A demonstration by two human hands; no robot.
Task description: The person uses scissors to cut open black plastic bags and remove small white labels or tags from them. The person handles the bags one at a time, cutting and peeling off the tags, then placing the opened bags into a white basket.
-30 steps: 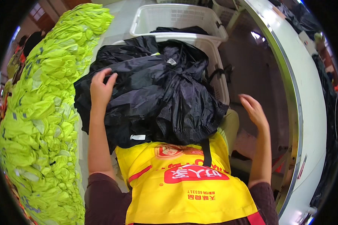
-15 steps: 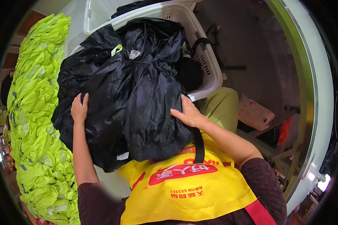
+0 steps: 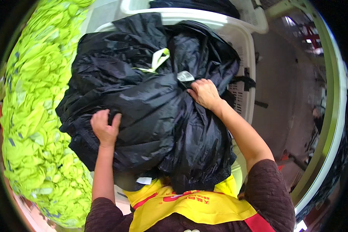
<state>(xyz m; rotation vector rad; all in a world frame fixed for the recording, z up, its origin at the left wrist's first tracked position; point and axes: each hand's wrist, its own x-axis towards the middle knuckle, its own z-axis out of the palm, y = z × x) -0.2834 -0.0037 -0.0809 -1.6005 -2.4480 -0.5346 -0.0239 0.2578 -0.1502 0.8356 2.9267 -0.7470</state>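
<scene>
A shiny black garment (image 3: pixel 147 116) with gathered, elastic-looking edges lies spread in front of me, draped over a white basket (image 3: pixel 248 42). A small whitish tag (image 3: pixel 185 76) and a light yellow-green strip (image 3: pixel 158 60) show on its upper part. Another white label (image 3: pixel 144 180) sticks out at the near edge. My right hand (image 3: pixel 205 94) has its fingers curled into the cloth just beside the whitish tag. On the left part of the garment rests my left hand (image 3: pixel 105 127), thumb apart from the fingers. The fingertips of my right hand are partly hidden in folds.
A long heap of neon yellow-green garments (image 3: pixel 38 127) runs along the left side. Dark cloth (image 3: pixel 197 7) fills a second white basket (image 3: pixel 261 19) at the back. A pale curved frame edge (image 3: pixel 332 127) bounds the right side. My yellow apron (image 3: pixel 197 208) touches the near cloth.
My right hand has moved from the garment's right edge up to the tag. My left hand now lies further in on the cloth. The view has shifted, too.
</scene>
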